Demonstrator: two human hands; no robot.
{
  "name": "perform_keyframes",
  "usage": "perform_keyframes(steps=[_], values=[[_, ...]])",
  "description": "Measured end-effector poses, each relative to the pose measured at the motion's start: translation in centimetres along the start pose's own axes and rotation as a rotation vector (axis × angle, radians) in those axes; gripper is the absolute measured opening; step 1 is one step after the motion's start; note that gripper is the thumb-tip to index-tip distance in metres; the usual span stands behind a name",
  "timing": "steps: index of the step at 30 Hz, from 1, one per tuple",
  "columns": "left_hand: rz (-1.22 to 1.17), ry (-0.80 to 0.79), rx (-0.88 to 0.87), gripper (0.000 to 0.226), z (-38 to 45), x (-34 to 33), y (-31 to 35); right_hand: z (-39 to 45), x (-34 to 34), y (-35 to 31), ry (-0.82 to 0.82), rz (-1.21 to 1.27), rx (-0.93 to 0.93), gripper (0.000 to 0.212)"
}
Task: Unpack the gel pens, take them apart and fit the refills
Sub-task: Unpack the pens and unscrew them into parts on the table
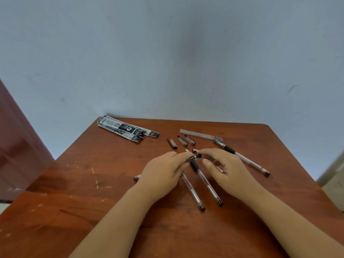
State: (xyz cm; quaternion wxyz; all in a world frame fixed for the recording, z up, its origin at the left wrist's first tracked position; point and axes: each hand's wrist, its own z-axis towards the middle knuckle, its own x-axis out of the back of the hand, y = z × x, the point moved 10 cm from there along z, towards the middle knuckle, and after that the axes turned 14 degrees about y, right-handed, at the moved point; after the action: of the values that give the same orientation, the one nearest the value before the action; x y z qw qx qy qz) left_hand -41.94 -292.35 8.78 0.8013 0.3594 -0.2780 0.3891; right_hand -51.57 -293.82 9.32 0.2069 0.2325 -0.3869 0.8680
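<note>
Head view shows both hands meeting over the middle of a brown wooden table (pixel 104 183). The left hand (pixel 162 175) pinches a small dark pen piece (pixel 192 158), perhaps a cap, between thumb and fingertips. The right hand (pixel 223 165) arches beside it, fingers loosely curved and apart; what it holds, if anything, I cannot tell.

Two gel pens (pixel 205 181) lie under the hands, ends toward the person, and a third gel pen (pixel 245 159) lies to the right, near the table edge. Bare refills (pixel 201 135) sit bundled at the far side, with three caps (pixel 182 141) in front of them.

The likely slip is that the small pinched piece pops free and rolls, since round parts on a flat top travel easily; the third pen could also be nudged off the right edge by the right forearm.

Empty packaging (pixel 128 130) is stacked at the far left, well clear. The caps lie between the hands and the refills, so a reach could scatter them.
</note>
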Motion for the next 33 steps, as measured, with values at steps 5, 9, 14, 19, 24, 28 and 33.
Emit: perform_keyframes(steps=[5, 9, 14, 19, 24, 28, 33], values=[[0.018, 0.002, -0.023, 0.032, -0.3, -0.7, 0.7, 0.0, 0.0, 0.5, -0.026, -0.04, -0.005, 0.017], [0.078, -0.032, -0.03, 0.035, -0.2, -0.9, 0.7, 0.1, -0.1, 0.2, -0.04, -0.037, 0.001, 0.016], [0.075, -0.027, 0.035, 0.024, 0.4, -0.8, 0.3, 0.3, 0.0, 0.6, -0.014, -0.01, -0.06, 0.019], [0.065, 0.036, 0.081, 0.024, 0.8, -1.1, 0.4, 0.9, 0.3, 1.6, 0.007, 0.006, -0.127, 0.015], [0.128, -0.013, 0.061, 0.028, 0.2, -1.9, -0.5, 0.2, -0.6, 1.9, -0.064, 0.015, -0.13, 0.018], [0.089, 0.085, -0.019, 0.035, 0.1, -1.1, 0.3, 0.2, 0.4, 1.6, 0.0, 0.03, -0.103, 0.018], [0.085, 0.122, 0.053, 0.048, 0.2, -0.2, -0.2, 0.3, 2.7, 2.6, 0.133, 0.085, -0.188, 0.015]])
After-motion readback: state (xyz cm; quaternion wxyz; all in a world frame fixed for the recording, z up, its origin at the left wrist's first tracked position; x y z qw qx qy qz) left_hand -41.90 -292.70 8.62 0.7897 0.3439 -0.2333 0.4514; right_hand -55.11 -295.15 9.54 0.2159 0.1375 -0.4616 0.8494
